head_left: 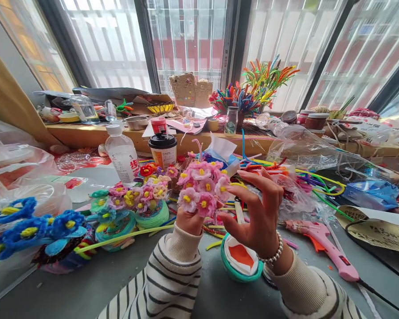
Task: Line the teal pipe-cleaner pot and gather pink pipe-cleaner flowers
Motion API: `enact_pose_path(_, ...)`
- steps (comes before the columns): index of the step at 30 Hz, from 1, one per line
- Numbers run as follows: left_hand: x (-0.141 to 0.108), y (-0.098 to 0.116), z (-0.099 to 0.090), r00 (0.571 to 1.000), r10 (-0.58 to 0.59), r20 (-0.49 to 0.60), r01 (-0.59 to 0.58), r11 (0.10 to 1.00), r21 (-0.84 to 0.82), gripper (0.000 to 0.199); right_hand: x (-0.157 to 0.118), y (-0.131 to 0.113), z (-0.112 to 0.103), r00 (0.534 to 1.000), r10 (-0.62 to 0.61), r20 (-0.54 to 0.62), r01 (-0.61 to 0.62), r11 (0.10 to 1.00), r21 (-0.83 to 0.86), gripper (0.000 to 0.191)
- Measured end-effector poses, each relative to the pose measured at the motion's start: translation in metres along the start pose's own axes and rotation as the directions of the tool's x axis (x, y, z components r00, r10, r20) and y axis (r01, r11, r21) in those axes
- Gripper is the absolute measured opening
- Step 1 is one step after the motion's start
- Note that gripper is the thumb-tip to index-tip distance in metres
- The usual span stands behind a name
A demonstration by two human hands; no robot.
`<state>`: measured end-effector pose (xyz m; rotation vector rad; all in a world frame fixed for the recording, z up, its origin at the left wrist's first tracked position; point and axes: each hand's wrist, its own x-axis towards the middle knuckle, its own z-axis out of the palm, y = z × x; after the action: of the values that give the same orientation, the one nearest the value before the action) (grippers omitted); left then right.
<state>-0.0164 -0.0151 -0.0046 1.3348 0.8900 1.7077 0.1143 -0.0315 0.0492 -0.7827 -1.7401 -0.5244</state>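
Note:
A bunch of pink and white pipe-cleaner flowers with yellow centres stands upright in front of me. My left hand is closed around it from below, its fingers mostly hidden by the blooms. Just to the right is my right hand, fingers curved and spread apart, the index fingertip close to the outermost flower; contact there I cannot tell. Under the hands sits a small teal pot with white and orange material inside. To the left stand pots of small flowers and blue pipe-cleaner flowers.
A pink glue gun lies on the right with its cord. Behind are a water bottle, a lidded paper cup, loose pipe cleaners and plastic wrapping. A cluttered ledge runs below the windows.

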Motion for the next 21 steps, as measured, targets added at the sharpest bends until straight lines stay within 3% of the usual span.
enact_pose_path(5, 0.002, -0.001, -0.001, 0.986, 0.126, -0.11, -0.112, 0.986, 0.126, 0.023, -0.003, -0.003, 0.005, 0.999, -0.009, -0.043, 0.009, 1.0, 0.003, 0.029)
enact_pose_path(8, 0.003, -0.002, -0.003, 0.98, 0.181, -0.085, -0.164, 0.971, 0.173, 0.024, -0.006, -0.006, 0.008, 1.0, -0.022, -0.008, 0.022, 0.999, 0.033, 0.029)
enact_pose_path(12, 0.001, 0.001, -0.002, 0.997, 0.043, -0.071, -0.034, 0.992, 0.124, 0.01, -0.006, -0.002, 0.006, 0.999, 0.04, 0.002, -0.04, 0.995, 0.091, 0.028)
enact_pose_path(15, 0.0, 0.006, 0.0, 0.987, -0.1, -0.126, 0.105, 0.994, 0.03, 0.012, -0.006, 0.01, 0.007, 0.989, 0.147, 0.009, -0.146, 0.968, 0.203, 0.031)
enact_pose_path(18, 0.002, 0.006, -0.001, 0.979, -0.126, -0.161, 0.138, 0.988, 0.067, 0.015, -0.005, 0.024, 0.011, 0.946, 0.2, 0.254, -0.277, 0.908, 0.315, 0.034)
enact_pose_path(21, 0.005, 0.002, -0.006, 0.997, -0.004, -0.079, 0.019, 0.982, 0.187, 0.009, -0.006, 0.03, 0.018, 0.849, 0.095, 0.519, -0.359, 0.825, 0.436, 0.026)
